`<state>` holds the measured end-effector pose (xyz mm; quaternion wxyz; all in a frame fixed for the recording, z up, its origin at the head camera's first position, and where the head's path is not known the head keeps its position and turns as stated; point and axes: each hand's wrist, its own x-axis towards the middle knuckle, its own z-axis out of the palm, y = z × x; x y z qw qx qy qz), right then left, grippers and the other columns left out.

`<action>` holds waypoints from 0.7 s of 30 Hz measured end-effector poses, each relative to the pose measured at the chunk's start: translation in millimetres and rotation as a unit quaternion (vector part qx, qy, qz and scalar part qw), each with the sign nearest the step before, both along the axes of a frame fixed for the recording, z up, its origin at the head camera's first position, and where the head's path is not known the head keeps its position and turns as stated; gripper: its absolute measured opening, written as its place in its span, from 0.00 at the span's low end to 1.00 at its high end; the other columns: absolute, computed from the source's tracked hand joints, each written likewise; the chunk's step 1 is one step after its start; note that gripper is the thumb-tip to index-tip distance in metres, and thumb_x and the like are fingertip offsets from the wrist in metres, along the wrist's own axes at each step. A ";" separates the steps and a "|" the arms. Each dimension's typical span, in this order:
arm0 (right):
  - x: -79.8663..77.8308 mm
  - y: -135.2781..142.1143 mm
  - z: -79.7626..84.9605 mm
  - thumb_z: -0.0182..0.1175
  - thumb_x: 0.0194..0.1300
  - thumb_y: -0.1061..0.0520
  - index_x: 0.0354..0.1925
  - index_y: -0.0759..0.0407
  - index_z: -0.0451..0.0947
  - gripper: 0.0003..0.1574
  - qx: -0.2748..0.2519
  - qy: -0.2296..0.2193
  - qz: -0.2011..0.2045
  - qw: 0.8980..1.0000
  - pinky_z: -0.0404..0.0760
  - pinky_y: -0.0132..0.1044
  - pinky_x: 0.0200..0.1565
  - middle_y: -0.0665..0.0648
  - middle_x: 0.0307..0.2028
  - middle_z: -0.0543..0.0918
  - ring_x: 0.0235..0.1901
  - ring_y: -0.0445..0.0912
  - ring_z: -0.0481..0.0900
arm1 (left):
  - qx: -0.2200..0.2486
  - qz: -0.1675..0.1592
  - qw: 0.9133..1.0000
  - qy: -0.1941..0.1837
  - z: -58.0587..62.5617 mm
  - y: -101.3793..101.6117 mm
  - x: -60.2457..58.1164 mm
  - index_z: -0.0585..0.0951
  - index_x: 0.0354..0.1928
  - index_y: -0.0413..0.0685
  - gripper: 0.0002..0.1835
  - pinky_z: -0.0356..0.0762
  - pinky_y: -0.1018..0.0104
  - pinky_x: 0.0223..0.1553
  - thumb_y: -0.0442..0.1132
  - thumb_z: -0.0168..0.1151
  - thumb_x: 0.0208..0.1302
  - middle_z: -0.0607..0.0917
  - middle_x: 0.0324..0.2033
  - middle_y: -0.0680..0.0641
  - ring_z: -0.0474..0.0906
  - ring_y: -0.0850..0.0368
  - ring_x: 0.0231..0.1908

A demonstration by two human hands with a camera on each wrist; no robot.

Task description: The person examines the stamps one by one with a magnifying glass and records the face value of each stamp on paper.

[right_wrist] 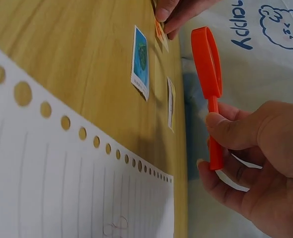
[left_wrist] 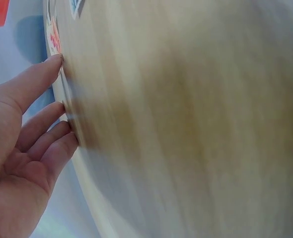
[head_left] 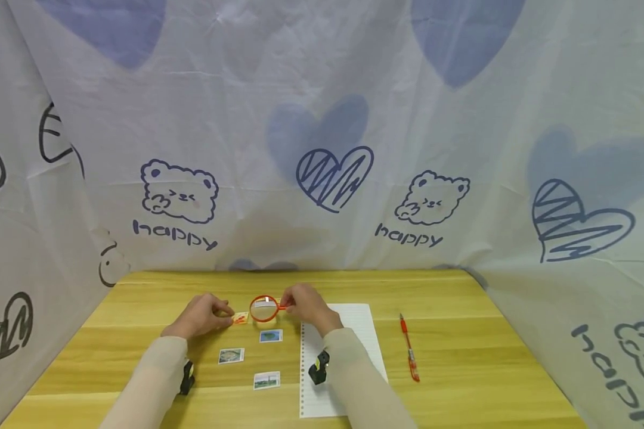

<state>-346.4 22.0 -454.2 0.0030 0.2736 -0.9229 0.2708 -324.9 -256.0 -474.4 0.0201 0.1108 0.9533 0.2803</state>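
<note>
My right hand (head_left: 308,306) pinches the handle of a red magnifying glass (head_left: 264,308) between thumb and fingers. Its lens hangs above the table over a stamp (right_wrist: 170,104) at the back, which the head view shows only partly. Just left of the lens lies an orange and yellow stamp (head_left: 240,318). At that stamp's left edge, my left hand (head_left: 200,317) touches down with its thumb, the other fingertips (left_wrist: 69,141) resting on the wood. Nearer me lie a blue stamp (head_left: 271,336), a brownish stamp (head_left: 231,356) and a green landscape stamp (head_left: 267,380).
A lined sheet of paper (head_left: 362,333) with punched holes lies under my right forearm, bearing a small handwritten mark. Farther right is a red pen (head_left: 408,345) on the wooden table (head_left: 461,363). A printed white cloth (head_left: 257,196) hangs behind and along both sides.
</note>
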 end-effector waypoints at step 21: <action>5.0 -26.3 -10.0 0.67 0.65 0.66 0.37 0.58 0.87 0.05 0.000 -0.015 -0.026 1.000 0.78 0.30 0.40 0.52 0.34 0.86 0.33 0.39 0.75 | 0.001 -0.007 1.000 0.006 -2.0 -1.4 -1.9 0.92 0.42 0.46 0.08 0.72 0.36 0.66 0.37 0.75 0.61 0.83 0.60 0.32 0.78 0.32 0.63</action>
